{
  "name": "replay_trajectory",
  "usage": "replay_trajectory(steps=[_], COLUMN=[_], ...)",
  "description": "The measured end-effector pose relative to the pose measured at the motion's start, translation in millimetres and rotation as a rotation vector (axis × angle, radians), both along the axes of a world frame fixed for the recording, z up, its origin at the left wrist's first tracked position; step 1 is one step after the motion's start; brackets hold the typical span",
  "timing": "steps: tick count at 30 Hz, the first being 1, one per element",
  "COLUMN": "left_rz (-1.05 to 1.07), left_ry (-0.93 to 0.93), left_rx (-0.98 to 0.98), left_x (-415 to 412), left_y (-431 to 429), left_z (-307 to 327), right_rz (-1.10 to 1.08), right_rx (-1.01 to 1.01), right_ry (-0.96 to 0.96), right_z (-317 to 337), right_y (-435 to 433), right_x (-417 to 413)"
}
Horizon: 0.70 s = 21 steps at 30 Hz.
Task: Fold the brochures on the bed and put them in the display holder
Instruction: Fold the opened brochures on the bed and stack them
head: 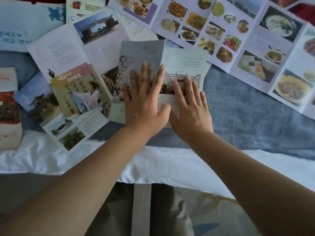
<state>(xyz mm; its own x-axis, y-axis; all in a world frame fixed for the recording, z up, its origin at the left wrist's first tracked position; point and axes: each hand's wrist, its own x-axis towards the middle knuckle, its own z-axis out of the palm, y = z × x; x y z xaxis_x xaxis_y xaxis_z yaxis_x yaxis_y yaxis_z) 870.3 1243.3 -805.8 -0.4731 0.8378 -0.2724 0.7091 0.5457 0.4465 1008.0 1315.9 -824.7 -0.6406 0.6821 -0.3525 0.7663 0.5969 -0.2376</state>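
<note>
Pressing down on a pale blue brochure (142, 50) near the middle of the bed (247, 109), both hands lay flat with fingers straight, gripping nothing. The left hand (144, 99) covered the blossom-printed panel, which sat folded over and slightly raised along its right edge. The right hand (190, 108) rested on the neighbouring text panel, just beside the fold line. That split looked deliberate: one palm pinned the folded flap so it would not spring back, while the other steadied the lower sheet on the soft blue blanket, where paper slides and bows easily. The crease seemed to be in the making, not finished. Around it other brochures lay unfolded: a long food brochure (238, 41) spread across the upper right, and a robed-figure brochure (80, 89) to the left, overlapping its neighbours. At the far left edge stood what appeared to be the display holder (9, 116), with some printed sheets in it, well apart from the hands. Most of the folding, by this showing, was yet to do.
</note>
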Motion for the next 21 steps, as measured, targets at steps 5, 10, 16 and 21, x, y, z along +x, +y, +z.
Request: replay_trajectory(steps=[5, 10, 16, 21], left_rz=[-0.02, -0.066, -0.117, -0.156], left_ry=[0.025, 0.077, 0.112, 0.145], left_rx=[-0.016, -0.069, -0.095, -0.107], left_x=[21, 51, 73, 93], left_y=[16, 27, 42, 55], left_z=[-2, -1, -3, -1], right_rz=[-0.077, -0.086, -0.155, -0.242], right_rx=[0.039, -0.006, 0.012, -0.04], right_ry=[-0.004, 0.125, 0.061, 0.168], right_z=[-5, -9, -8, -4], right_y=[-6, 2, 14, 23], right_x=[24, 39, 66, 93])
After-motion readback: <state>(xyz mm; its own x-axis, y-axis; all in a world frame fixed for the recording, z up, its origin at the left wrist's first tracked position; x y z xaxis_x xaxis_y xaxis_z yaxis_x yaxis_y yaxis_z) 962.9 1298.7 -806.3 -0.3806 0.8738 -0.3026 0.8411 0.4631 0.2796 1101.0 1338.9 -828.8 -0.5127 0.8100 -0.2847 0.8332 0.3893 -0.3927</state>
